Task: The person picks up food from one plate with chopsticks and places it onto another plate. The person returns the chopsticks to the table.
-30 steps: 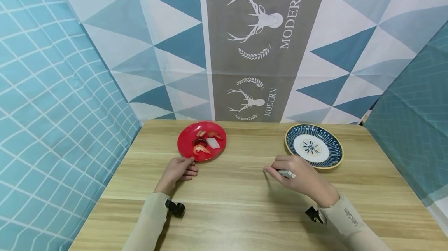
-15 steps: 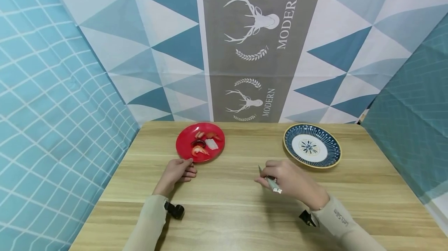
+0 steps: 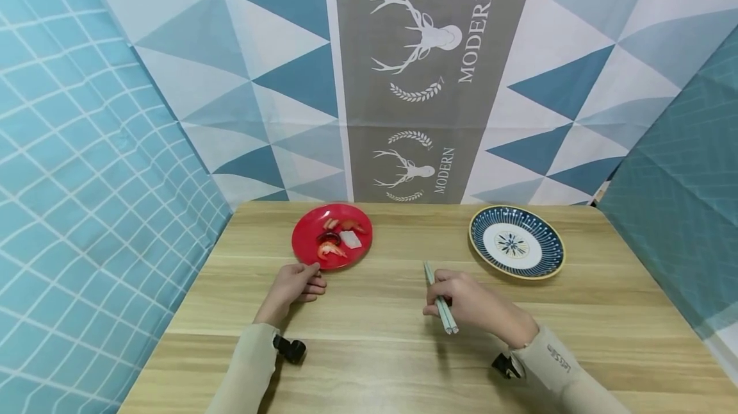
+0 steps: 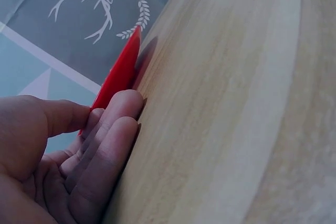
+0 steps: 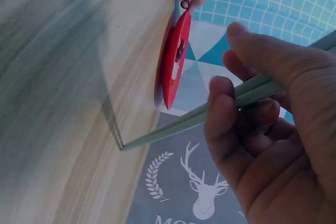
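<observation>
My left hand (image 3: 293,286) pinches the near rim of a red plate (image 3: 308,228) between thumb and forefinger, its other fingers resting by the table. On that plate lie several food pieces: an orange shrimp (image 3: 331,250), a white chunk (image 3: 350,239), a dark curled piece (image 3: 329,236) and reddish bits behind. In my right hand (image 3: 478,304) is a pair of pale green chopsticks (image 3: 445,315), held together and gripped between thumb and fingers. Their tips come together right at the tabletop in the right wrist view, to the right of the red plate.
A blue-and-white patterned plate (image 3: 544,244) with a yellow rim stands at the back right of the wooden table (image 3: 369,350). Behind the table hangs a printed cloth (image 3: 403,106). Blue gridded cloth (image 3: 86,177) covers the left side.
My right hand has shifted left and toward me, and the chopsticks have turned so their tips point away from me and their ends toward me. The left hand stays on the red plate's rim.
</observation>
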Available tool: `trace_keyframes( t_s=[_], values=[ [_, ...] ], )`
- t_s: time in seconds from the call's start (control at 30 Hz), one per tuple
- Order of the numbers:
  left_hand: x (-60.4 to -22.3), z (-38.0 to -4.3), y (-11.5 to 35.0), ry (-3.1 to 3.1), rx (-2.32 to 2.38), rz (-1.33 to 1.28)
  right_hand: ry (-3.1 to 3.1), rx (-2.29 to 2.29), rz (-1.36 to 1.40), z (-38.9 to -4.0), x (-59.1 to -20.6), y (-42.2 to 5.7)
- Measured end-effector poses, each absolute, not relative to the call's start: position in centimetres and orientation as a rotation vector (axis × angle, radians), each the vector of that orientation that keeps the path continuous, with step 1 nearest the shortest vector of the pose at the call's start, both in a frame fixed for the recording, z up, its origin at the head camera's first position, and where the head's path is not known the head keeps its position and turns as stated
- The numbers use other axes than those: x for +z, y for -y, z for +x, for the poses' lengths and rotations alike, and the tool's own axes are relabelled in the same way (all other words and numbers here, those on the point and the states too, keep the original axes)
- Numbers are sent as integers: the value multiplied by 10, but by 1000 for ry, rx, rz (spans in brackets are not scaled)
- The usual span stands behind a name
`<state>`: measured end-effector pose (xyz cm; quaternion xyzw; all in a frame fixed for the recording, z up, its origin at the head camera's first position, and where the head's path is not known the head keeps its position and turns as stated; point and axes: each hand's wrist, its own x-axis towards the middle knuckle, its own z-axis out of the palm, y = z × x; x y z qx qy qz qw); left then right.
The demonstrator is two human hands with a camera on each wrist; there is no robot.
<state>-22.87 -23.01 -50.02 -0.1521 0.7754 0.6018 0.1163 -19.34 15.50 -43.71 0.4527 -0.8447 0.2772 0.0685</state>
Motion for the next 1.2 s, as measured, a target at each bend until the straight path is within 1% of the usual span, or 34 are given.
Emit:
trace_keyframes(
  t_s=[0.37,0.73,1.0,1.2],
  values=[
    [-495,-226,229,-2308,1791,-470,2747,895,1256,-192,-436,-154],
    [-498,-227,224,-2233,1952,-582,2698,860,1308,-192,-442,-155],
    [-500,-228,225,-2244,1916,-593,2633,598,1343,-190,-445,-157],
    [-500,-228,223,-2260,1895,-574,2630,532,1343,-188,-448,-156]
  ],
)
